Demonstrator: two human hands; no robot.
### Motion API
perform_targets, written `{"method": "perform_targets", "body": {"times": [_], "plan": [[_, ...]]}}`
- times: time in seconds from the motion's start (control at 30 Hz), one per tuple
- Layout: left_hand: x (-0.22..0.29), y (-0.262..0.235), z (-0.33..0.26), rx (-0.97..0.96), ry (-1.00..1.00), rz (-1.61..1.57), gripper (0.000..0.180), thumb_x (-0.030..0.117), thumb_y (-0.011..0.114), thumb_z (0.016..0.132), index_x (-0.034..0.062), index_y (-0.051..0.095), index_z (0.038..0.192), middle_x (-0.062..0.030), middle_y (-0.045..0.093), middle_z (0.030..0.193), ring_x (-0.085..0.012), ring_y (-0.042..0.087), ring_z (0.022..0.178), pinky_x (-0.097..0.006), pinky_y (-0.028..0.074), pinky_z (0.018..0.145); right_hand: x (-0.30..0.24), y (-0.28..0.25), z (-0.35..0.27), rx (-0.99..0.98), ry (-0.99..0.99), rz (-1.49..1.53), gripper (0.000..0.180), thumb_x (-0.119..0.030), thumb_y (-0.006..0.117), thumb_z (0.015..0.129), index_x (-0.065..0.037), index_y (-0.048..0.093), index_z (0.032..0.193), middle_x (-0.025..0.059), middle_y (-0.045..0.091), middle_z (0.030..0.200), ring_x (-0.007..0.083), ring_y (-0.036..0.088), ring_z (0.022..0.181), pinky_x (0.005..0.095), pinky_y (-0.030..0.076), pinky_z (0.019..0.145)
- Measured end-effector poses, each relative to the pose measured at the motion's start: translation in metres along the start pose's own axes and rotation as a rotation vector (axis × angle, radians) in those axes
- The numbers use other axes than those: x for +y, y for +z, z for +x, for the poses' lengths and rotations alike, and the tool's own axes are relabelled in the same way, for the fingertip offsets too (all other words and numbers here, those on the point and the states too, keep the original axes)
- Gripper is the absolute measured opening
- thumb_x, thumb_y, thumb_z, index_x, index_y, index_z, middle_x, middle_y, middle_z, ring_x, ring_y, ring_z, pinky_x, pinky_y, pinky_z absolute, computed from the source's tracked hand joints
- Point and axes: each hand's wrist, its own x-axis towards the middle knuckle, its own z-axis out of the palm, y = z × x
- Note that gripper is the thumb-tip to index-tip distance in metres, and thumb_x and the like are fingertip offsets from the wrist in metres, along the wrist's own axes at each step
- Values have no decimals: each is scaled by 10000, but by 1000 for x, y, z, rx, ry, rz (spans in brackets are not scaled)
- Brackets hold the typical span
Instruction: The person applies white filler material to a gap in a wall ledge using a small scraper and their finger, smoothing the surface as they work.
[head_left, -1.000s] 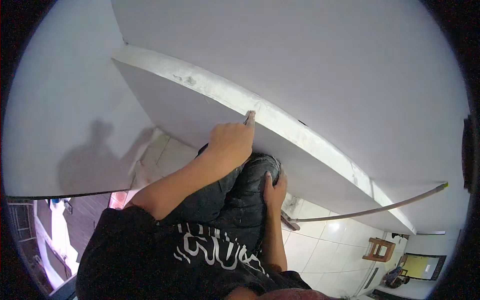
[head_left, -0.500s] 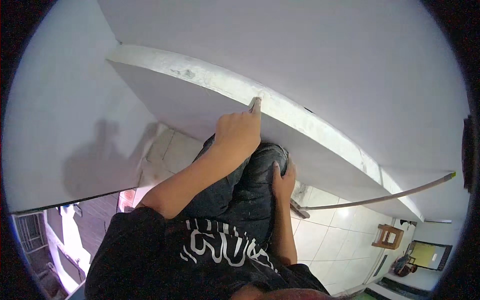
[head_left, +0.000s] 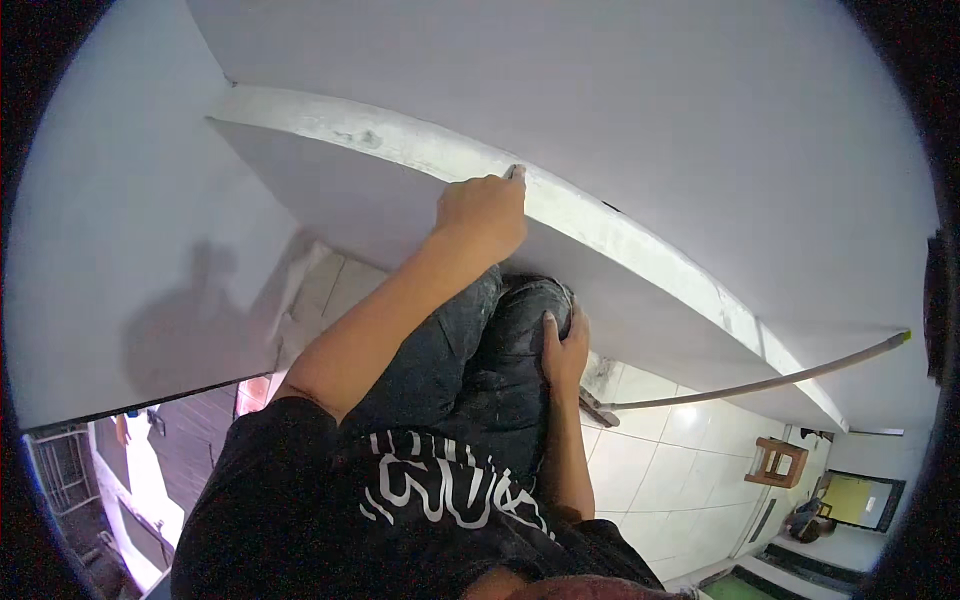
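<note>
My left hand is at the pale, patchy wall ledge, closed, with the index finger reaching onto its top. A small dark grey edge shows beside that fingertip; whether it is a thin object in the hand cannot be made out. The other fingers are curled under, out of sight. On the knee of my dark, dusty trousers rests my right hand, thumb and fingers apart and nothing seen in it.
Grey wall rises above the ledge. To the right, a long pole leans from a broom-like head on the white floor tiles to the wall. A wooden stool stands farther off, near a person. An opening lies lower left.
My left hand has slid forward, away from me, and its index finger lies farther over the ledge. My right hand stays on the knee.
</note>
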Motion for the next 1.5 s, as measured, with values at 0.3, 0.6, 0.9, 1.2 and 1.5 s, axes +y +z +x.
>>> {"method": "perform_targets", "body": {"times": [0.3, 0.6, 0.9, 1.2, 1.5], "plan": [[11, 8, -21, 20, -19, 25, 661, 88, 575, 844, -41, 419, 1473, -217, 724, 891, -358, 726, 830, -501, 572, 760, -1, -1, -3, 40, -12, 34, 674, -422, 612, 954, -11, 448, 1463, 260, 503, 1435, 439, 458, 1333, 493, 351, 1125], [10, 13, 6, 69, 39, 130, 622, 84, 553, 840, -130, 438, 1412, -223, 731, 895, -349, 743, 845, -438, 589, 732, 5, 4, 2, 13, 14, 4, 645, -400, 607, 953, -18, 459, 1450, 249, 492, 1446, 424, 464, 1334, 491, 370, 1113], [20, -4, -12, -124, -24, 199, 649, 95, 533, 852, -18, 424, 1482, -229, 726, 950, -374, 722, 893, -480, 565, 811, 7, 3, 1, 40, 16, 47, 654, -414, 632, 940, -54, 470, 1461, 231, 504, 1438, 408, 452, 1346, 473, 345, 1132], [18, 8, 12, -7, 53, 251, 571, 124, 517, 874, -59, 487, 1414, -246, 721, 986, -384, 718, 915, -473, 564, 824, 7, 2, 3, 60, 22, 14, 656, -414, 647, 935, -37, 489, 1448, 245, 525, 1419, 417, 459, 1342, 460, 345, 1134], [14, 5, -7, -65, -23, 222, 647, 140, 544, 870, 52, 425, 1500, -258, 712, 1019, -403, 705, 959, -503, 551, 879, 4, 0, 2, 40, 44, 28, 646, -436, 628, 943, -56, 494, 1449, 260, 499, 1444, 425, 424, 1378, 480, 319, 1155]]}}
